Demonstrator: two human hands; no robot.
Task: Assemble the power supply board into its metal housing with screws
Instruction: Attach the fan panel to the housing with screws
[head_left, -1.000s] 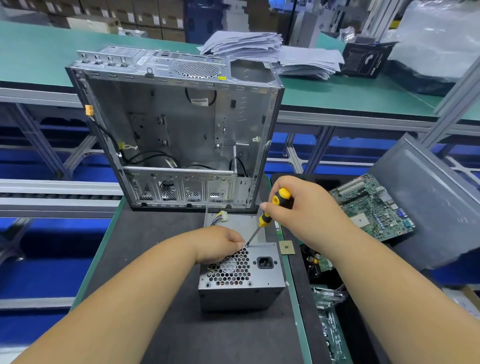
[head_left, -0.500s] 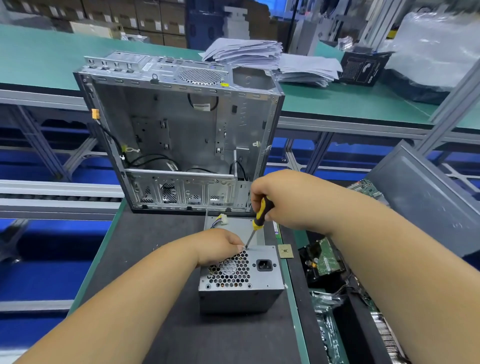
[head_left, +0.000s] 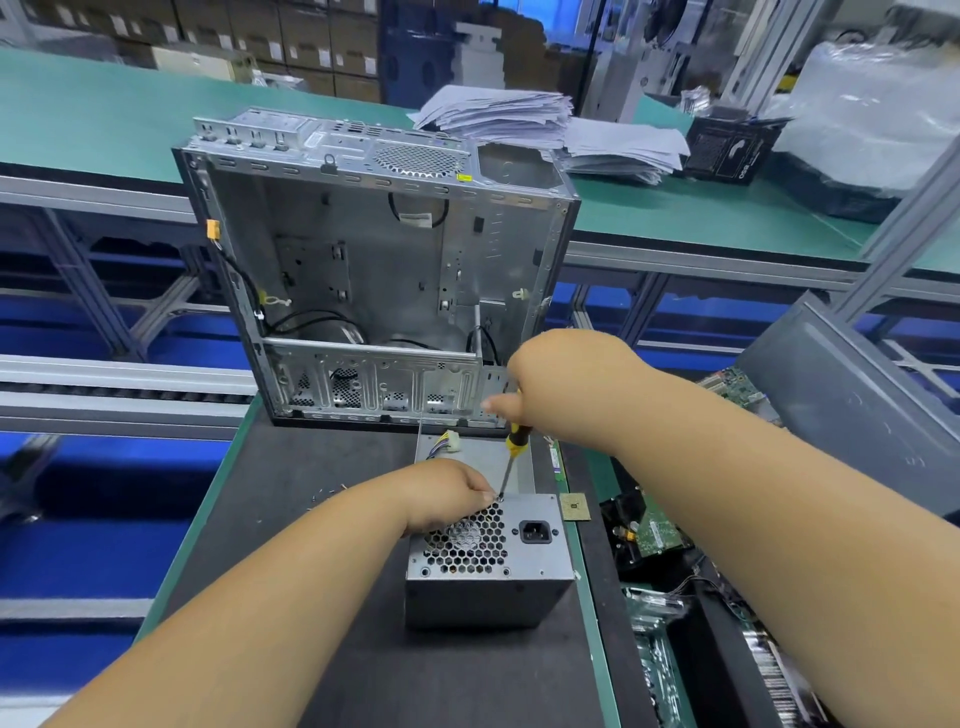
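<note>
Closest: gray power supply box (head_left: 485, 564) flat on the black mat (head_left: 291, 525), left hand (head_left: 447, 496) curled on its top edge, fingertips pinched right by the screw spot. Just behind: right hand (head_left: 563, 387) wrapped tight round the yellow screwdriver (head_left: 511, 457), tip down on that top edge. Farther back: open computer case (head_left: 374, 270), upright, untouched; seems box closed, this screw underway, maybe more left.

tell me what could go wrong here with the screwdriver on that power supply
The screwdriver tip sits right beside the left hand's fingertips at the top edge of the power supply housing, so a slip could jab them. The right hand's grip is high on the handle, so the tilted shaft may cam out. The housing stands near the mat edge and could shift.
</note>
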